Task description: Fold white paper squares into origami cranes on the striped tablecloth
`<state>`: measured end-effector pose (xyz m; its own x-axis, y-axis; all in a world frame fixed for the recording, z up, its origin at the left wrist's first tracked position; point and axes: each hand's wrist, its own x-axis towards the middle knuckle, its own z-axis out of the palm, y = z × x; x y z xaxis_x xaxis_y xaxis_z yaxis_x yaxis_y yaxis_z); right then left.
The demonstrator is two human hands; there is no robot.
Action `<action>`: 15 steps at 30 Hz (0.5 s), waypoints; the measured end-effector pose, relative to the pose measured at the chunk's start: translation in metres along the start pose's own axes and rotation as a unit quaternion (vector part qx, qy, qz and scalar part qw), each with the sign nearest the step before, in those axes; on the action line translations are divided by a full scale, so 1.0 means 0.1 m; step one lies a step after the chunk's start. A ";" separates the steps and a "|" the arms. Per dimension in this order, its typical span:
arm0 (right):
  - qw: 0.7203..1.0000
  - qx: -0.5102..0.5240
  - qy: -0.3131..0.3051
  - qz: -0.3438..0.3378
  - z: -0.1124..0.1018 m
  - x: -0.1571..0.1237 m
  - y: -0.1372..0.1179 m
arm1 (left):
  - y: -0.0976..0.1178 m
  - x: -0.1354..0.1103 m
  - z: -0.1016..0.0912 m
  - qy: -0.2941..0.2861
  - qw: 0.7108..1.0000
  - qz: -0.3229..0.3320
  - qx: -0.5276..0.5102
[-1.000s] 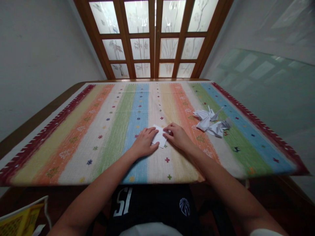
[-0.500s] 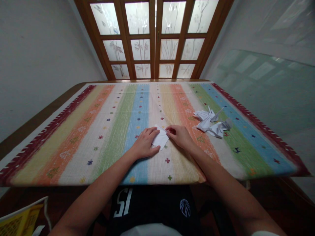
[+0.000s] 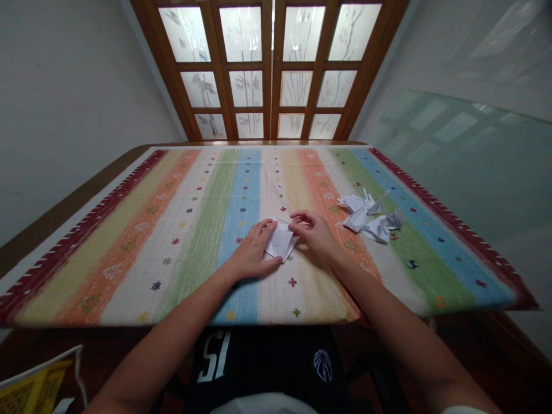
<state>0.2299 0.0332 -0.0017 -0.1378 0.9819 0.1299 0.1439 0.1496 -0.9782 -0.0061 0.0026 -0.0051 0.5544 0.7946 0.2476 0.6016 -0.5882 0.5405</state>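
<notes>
And here's the left hand [image 3: 250,255], palm down at the left of the white paper [image 3: 281,238], fingers angled forward together, fingertips at its upper-left edge, thumb [image 3: 272,265] reaching to its near corner, a wide gap between thumb and fingers! Across on the paper's right, the right hand [image 3: 318,234] curls in, index arched, thumb beneath, fingertips at that edge; whether they pinch is too small to tell. Both bare forearms slant in towards the paper, from near left and near right.
</notes>
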 end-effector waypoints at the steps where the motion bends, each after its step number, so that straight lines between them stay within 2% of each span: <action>1: 1.000 0.013 -0.015 0.019 0.00 0.00 0.01 | -0.01 0.00 0.01 0.000 1.000 -0.001 -0.001; 4: 0.994 0.032 -0.089 0.062 0.02 -0.01 0.02 | -0.03 0.01 0.04 0.000 1.000 -0.006 0.001; 8: 0.984 -0.009 -0.165 0.066 0.08 -0.05 0.03 | -0.07 0.02 0.07 -0.001 1.000 -0.017 0.003; 15: 0.988 -0.028 -0.147 0.042 0.14 -0.04 0.13 | -0.06 0.01 0.07 0.009 1.000 -0.016 -0.008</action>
<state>0.2185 0.0291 -0.0172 -0.4003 0.9163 -0.0112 0.2197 0.0841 -0.9719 -0.0054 0.0060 -0.0134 0.5241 0.8156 0.2451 0.6089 -0.5600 0.5618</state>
